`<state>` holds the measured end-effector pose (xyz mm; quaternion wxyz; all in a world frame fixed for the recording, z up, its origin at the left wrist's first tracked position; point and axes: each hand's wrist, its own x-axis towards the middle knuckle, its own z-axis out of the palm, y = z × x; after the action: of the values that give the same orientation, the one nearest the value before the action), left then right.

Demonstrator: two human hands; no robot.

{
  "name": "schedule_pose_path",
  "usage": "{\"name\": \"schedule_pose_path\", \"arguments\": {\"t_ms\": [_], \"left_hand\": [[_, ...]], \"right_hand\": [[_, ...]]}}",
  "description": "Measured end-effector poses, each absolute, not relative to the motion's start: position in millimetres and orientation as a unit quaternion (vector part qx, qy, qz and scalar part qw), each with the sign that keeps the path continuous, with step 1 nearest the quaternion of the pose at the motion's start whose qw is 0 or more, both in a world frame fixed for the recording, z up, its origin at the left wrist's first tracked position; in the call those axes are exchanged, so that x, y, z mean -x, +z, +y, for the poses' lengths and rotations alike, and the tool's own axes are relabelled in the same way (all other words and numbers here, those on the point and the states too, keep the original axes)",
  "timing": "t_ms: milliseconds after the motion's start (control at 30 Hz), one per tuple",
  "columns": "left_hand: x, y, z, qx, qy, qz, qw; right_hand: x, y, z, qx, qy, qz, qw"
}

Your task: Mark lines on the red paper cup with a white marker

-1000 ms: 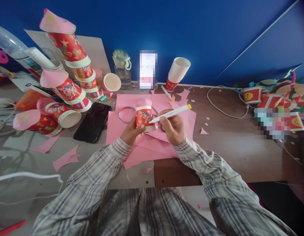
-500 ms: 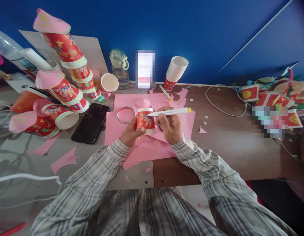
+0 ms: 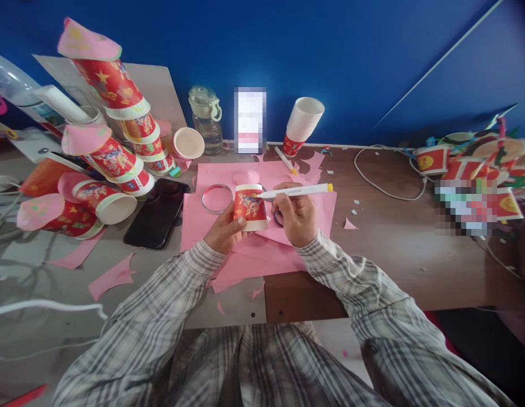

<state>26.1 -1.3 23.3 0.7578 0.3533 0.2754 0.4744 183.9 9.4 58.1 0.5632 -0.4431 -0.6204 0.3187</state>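
My left hand (image 3: 226,230) is closed around the left side of a red printed paper cup (image 3: 251,207), held upside down with its white rim low. In my right hand (image 3: 297,217) is a white marker (image 3: 302,191) with a yellow end. Its tip is at the upper right of the cup's printed side; I cannot tell whether it touches. Beneath both hands lie pink paper sheets (image 3: 262,263). A roll of tape (image 3: 217,198) rests on them left of the cup. Scissors (image 3: 279,218), mostly hidden, lie behind my right hand. A pink paper cone (image 3: 246,176) sits behind the cup.
Several decorated cups (image 3: 107,85) are stacked and lying at the left, beside a black phone (image 3: 157,213). Along the blue wall stand a water bottle (image 3: 206,120), a lit phone (image 3: 249,120) and nested cups (image 3: 304,124). Cup crafts (image 3: 470,164) and a white cable (image 3: 383,192) are at the right.
My left hand has turned the cup slightly and shifted it a little left. The marker has moved a little right, its tip now nearer the cup's right edge.
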Motion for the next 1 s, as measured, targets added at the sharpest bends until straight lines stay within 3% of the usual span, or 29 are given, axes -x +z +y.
{"name": "schedule_pose_path", "arguments": {"t_ms": [1000], "left_hand": [[-12, 22, 3, -0.264, 0.456, 0.215, 0.823]], "right_hand": [[-186, 61, 12, 0.422, 0.371, -0.583, 0.587]]}}
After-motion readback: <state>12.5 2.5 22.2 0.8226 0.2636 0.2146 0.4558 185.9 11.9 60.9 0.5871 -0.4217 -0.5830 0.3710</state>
